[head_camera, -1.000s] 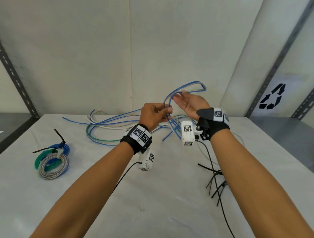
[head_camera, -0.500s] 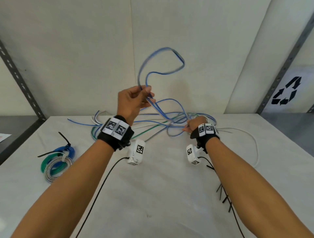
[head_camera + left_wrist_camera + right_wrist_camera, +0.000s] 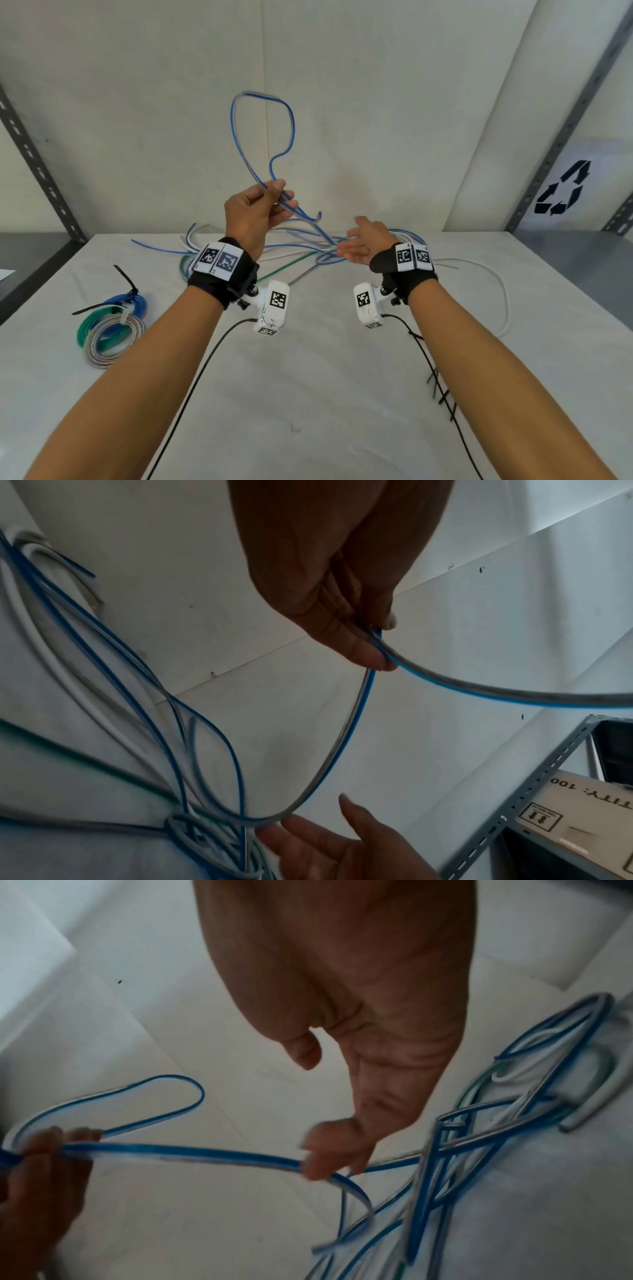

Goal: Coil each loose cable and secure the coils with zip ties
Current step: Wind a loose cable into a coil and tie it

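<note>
One loop of blue cable point(image 3: 263, 137) I pinch in my left hand point(image 3: 251, 216) to anchor the coil, right hand point(image 3: 363, 245) open beneath the next length.

1. The left hand point(image 3: 255, 212), pinching the blue cable point(image 3: 262, 137), is holding it higher in the frame than 0.5 s ago, and much higher than 1.0 s ago.
2. The cable loop above that hand is standing taller and narrower, reaching toward the upper centre.
3. The right hand point(image 3: 363, 245) is no longer curled low on the cable tangle point(image 3: 308, 246); it is now lifting, palm up, fingers extended, right of centre.
</note>
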